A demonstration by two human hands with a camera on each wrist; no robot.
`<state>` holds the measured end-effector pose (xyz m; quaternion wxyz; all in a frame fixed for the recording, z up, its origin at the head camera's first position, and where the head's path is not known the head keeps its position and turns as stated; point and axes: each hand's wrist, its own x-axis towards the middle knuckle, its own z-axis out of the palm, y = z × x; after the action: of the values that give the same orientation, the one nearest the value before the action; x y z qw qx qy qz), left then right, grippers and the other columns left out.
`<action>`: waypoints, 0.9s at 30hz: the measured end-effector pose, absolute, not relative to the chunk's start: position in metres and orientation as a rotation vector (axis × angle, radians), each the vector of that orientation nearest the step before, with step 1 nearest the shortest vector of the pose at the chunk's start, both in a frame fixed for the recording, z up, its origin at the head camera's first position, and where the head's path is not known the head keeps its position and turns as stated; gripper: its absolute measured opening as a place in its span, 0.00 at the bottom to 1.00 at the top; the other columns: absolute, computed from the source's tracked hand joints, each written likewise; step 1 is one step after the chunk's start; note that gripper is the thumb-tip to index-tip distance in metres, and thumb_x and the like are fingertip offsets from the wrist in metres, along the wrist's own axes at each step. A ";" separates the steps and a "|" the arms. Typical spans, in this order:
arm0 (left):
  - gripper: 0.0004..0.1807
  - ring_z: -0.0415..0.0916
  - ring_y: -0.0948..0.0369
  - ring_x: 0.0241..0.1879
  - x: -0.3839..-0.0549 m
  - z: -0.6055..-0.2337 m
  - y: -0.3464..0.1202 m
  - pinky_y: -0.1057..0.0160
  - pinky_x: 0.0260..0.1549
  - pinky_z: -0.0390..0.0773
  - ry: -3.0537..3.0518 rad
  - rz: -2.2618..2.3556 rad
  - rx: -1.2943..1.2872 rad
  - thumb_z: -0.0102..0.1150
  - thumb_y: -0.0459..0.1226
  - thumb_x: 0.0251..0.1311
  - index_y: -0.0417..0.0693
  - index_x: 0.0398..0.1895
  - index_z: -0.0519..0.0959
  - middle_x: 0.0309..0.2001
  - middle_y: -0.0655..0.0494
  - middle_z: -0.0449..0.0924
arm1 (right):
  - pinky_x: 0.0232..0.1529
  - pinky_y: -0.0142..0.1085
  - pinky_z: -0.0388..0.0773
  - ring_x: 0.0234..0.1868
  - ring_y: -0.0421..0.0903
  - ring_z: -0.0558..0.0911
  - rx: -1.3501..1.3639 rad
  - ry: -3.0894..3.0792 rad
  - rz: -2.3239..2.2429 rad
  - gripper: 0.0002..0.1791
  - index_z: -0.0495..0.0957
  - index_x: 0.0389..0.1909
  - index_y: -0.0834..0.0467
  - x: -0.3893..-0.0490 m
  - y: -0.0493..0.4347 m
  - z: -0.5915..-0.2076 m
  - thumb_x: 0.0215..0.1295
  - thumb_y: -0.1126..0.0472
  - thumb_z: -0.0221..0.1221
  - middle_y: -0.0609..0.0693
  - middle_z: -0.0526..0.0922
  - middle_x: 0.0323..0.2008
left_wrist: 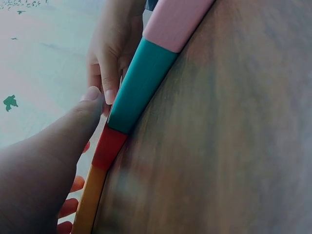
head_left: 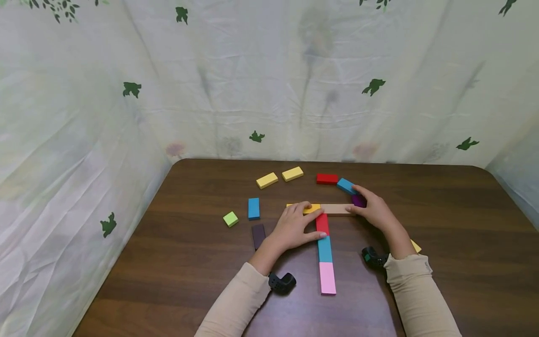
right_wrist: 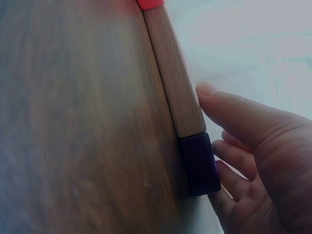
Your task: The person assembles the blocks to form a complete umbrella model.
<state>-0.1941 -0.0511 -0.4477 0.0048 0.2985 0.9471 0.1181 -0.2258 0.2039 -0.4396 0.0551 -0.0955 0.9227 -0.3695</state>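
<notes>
My left hand (head_left: 292,227) reaches over the yellow-orange block (head_left: 312,208), fingers spread. Its thumb lies by the red block (head_left: 322,224) and the teal block (head_left: 324,249). A pink block (head_left: 327,278) ends this column toward me. A plain wooden block (head_left: 336,209) extends right from the yellow-orange one. My right hand (head_left: 376,213) is at that block's right end, thumb near the wood and index finger by a blue block (head_left: 346,186). The purple block (right_wrist: 201,163) stands end to end with the wooden block, between the right thumb and fingers; firm contact is unclear.
Two yellow blocks (head_left: 267,180) and a red block (head_left: 327,179) lie toward the back. On the left are a blue block (head_left: 254,208), a lime-green block (head_left: 230,219) and a dark block (head_left: 258,236). Another yellow block (head_left: 416,246) shows partly behind the right wrist.
</notes>
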 end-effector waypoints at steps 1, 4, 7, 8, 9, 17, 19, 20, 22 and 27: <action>0.38 0.54 0.55 0.60 -0.194 -0.447 -0.051 0.52 0.58 0.52 2.964 0.375 0.935 0.41 0.68 0.51 0.69 0.66 0.58 0.61 0.53 0.58 | 0.56 0.57 0.54 0.61 0.65 0.56 -0.289 2.799 -1.122 0.43 0.53 0.67 0.61 -0.226 0.204 -0.440 0.56 0.47 0.60 0.67 0.56 0.62; 0.38 0.54 0.55 0.59 -0.195 -0.446 -0.052 0.52 0.58 0.53 2.954 0.390 0.931 0.40 0.68 0.52 0.68 0.66 0.58 0.60 0.53 0.59 | 0.56 0.57 0.54 0.61 0.65 0.56 -0.279 2.794 -1.123 0.43 0.53 0.67 0.61 -0.225 0.204 -0.440 0.56 0.46 0.60 0.67 0.56 0.62; 0.38 0.54 0.55 0.59 -0.196 -0.445 -0.052 0.52 0.58 0.53 2.954 0.396 0.927 0.40 0.67 0.52 0.67 0.66 0.58 0.60 0.53 0.60 | 0.56 0.57 0.54 0.61 0.64 0.56 -0.276 2.792 -1.124 0.43 0.53 0.67 0.60 -0.225 0.203 -0.440 0.56 0.46 0.60 0.66 0.56 0.63; 0.38 0.54 0.55 0.59 -0.196 -0.445 -0.052 0.52 0.58 0.53 2.956 0.398 0.929 0.40 0.67 0.52 0.67 0.66 0.58 0.60 0.53 0.60 | 0.56 0.57 0.54 0.61 0.64 0.56 -0.275 2.792 -1.126 0.43 0.53 0.67 0.60 -0.226 0.203 -0.440 0.56 0.46 0.60 0.66 0.56 0.63; 0.38 0.54 0.55 0.59 -0.196 -0.445 -0.052 0.52 0.58 0.53 2.959 0.407 0.932 0.40 0.67 0.52 0.66 0.66 0.58 0.60 0.53 0.60 | 0.56 0.57 0.54 0.61 0.64 0.56 -0.275 2.791 -1.127 0.43 0.53 0.67 0.60 -0.226 0.203 -0.440 0.56 0.46 0.60 0.66 0.56 0.63; 0.40 0.56 0.55 0.59 -0.197 -0.437 -0.061 0.54 0.59 0.54 2.997 0.494 0.985 0.45 0.64 0.53 0.56 0.67 0.57 0.59 0.53 0.62 | 0.56 0.56 0.55 0.61 0.63 0.56 -0.259 2.782 -1.140 0.43 0.53 0.67 0.59 -0.227 0.204 -0.441 0.56 0.46 0.60 0.65 0.56 0.63; 0.41 0.56 0.55 0.60 -0.197 -0.436 -0.065 0.54 0.59 0.55 3.008 0.515 0.988 0.45 0.64 0.53 0.55 0.67 0.56 0.59 0.52 0.62 | 0.56 0.56 0.55 0.61 0.63 0.56 -0.258 2.782 -1.139 0.43 0.52 0.67 0.59 -0.227 0.204 -0.441 0.56 0.46 0.60 0.66 0.56 0.63; 0.42 0.56 0.55 0.60 -0.197 -0.435 -0.067 0.54 0.58 0.56 3.015 0.527 0.992 0.46 0.63 0.53 0.54 0.68 0.56 0.59 0.52 0.62 | 0.56 0.56 0.55 0.61 0.63 0.56 -0.256 2.783 -1.139 0.43 0.53 0.67 0.59 -0.227 0.204 -0.441 0.56 0.46 0.60 0.65 0.56 0.63; 0.42 0.56 0.55 0.60 -0.198 -0.434 -0.072 0.55 0.58 0.56 3.030 0.554 0.999 0.47 0.63 0.53 0.51 0.67 0.56 0.60 0.52 0.61 | 0.56 0.56 0.55 0.61 0.63 0.56 -0.254 2.782 -1.140 0.43 0.52 0.67 0.59 -0.227 0.204 -0.441 0.56 0.46 0.60 0.65 0.56 0.63; 0.43 0.56 0.55 0.61 -0.199 -0.431 -0.084 0.56 0.58 0.57 3.069 0.613 1.014 0.49 0.61 0.53 0.46 0.67 0.55 0.62 0.52 0.60 | 0.56 0.57 0.55 0.61 0.63 0.56 -0.258 2.782 -1.140 0.43 0.52 0.67 0.60 -0.227 0.205 -0.441 0.56 0.46 0.60 0.65 0.56 0.63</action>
<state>-0.1992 -0.0840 -0.4305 -0.0742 0.3073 0.9304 0.1858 -0.2272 0.2046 -0.4414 0.0618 -0.0854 0.9202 -0.3770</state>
